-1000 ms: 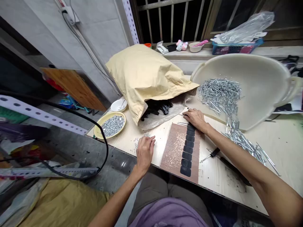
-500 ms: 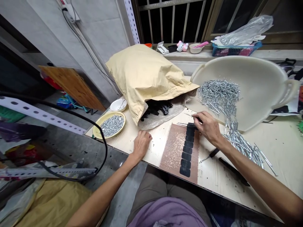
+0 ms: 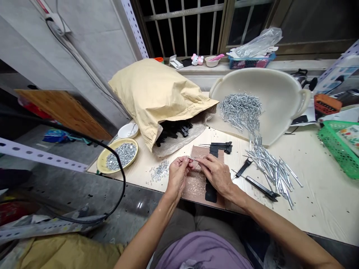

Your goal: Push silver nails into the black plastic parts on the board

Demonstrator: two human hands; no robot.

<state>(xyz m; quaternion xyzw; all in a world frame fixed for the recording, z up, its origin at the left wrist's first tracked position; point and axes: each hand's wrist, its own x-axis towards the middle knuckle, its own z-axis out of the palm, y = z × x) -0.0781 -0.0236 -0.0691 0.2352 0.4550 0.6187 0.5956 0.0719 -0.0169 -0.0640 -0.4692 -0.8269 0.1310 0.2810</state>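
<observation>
My left hand (image 3: 177, 176) and my right hand (image 3: 215, 173) meet over the brown board (image 3: 196, 183) at the table's near edge. Both pinch the ends of a thin metal pin (image 3: 193, 160) held between them. A row of black pieces (image 3: 211, 190) lies on the board under my right hand. A small heap of silver nuts (image 3: 159, 172) lies just left of my left hand. Long silver pins (image 3: 266, 164) spill from the tipped cream basin (image 3: 277, 97) to the right.
A yellow dish of nuts (image 3: 119, 157) and a white bowl (image 3: 127, 130) sit at the left. A tan sack (image 3: 157, 93) spills black parts (image 3: 174, 129). Black tools (image 3: 254, 179) lie by the pins. A green basket (image 3: 340, 145) stands far right.
My right hand left the top of the black row and my left hand left the nuts. Both came together over the board with a pin. The view shifted right.
</observation>
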